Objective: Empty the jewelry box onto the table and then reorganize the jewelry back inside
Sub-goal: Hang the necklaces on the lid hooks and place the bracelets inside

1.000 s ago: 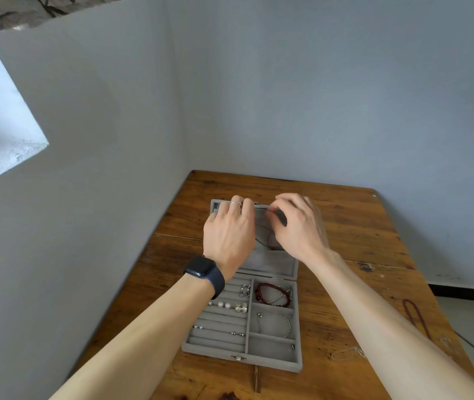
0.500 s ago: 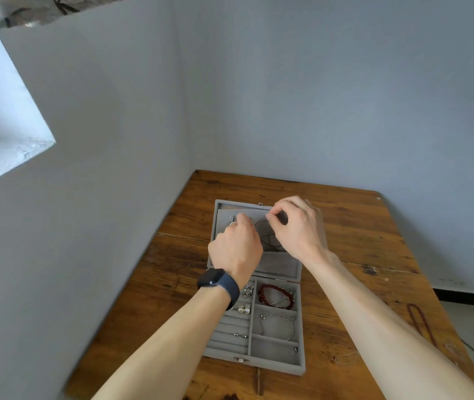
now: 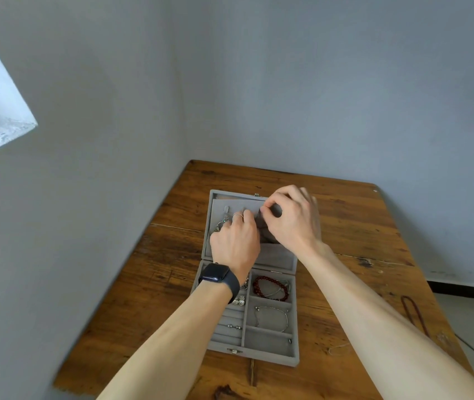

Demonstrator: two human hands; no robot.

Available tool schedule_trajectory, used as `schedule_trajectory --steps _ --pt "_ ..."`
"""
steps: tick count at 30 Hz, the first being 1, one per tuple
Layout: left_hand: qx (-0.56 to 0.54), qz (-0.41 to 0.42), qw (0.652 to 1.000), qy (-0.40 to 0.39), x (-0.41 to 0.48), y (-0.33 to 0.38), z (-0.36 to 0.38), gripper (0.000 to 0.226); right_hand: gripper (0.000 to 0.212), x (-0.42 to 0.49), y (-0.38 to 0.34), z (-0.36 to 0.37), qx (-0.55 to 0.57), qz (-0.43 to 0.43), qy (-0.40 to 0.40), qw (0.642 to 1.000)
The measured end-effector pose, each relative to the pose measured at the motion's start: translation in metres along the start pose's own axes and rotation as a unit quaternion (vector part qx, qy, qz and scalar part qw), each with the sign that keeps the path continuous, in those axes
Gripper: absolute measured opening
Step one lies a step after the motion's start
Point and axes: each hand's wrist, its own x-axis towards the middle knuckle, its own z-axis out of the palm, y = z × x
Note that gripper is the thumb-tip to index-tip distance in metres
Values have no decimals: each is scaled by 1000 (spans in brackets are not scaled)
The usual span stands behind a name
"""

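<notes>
Jewelry box (image 3: 267,355) lies open mid wooden table (image 3: 360,226), both hands over its lid (image 3: 276,255). R hand (image 3: 296,220) fingertips pinched, L hand (image 3: 235,243) curled; what either grips can't be told.

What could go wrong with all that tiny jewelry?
The necklace in the lid sits against the left hand; a tug might tangle it. The dark red cord lies near the right edge of the table and might slide off. The thin chain beside the jewelry box is hard to see, so the right arm could sweep it away.
</notes>
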Motion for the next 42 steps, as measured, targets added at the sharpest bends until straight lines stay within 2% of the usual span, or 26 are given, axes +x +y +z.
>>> schedule_trajectory --steps 3,9,17,21,28,30,33,35,37,40,42 --pt "-29 -25 999 -31 2 0 -5 17 7 -1 -1 2 -3 4 5 1000" --pt "-110 -57 992 -18 1 -6 -9 15 7 -5 2 0 3 -12 5 1000" --pt "-144 -108 984 -7 3 -3 -4 15 9 -4 -3 2 -6 1 19 1000" --pt "-123 -108 986 -32 1 -2 -4 16 7 -3 -4 2 -13 1 9 1000" --pt "-62 -47 994 -71 -1 -6 -7 19 7 -16 9 -5 -15 -59 -84 995" --pt "-45 -36 996 -67 -2 -9 -8 21 13 -26 13 -6 -15 -65 -72 995" --pt "-39 -12 997 -68 -1 -15 -12 24 14 -43 15 -8 12 -48 -3 999" --pt "-45 4 997 -67 -1 -18 -16 26 14 -54 12 -9 18 -45 3 999" --pt "-70 19 997 -40 0 -20 -23 23 18 -61 8 -9 11 -40 -31 999" --pt "-100 76 991 50 8 -24 -34 14 27 -64 3 -9 -31 -18 -93 995" --pt "-80 88 991 53 19 -32 -38 34 34 -63 -1 -10 -31 -4 -122 992"
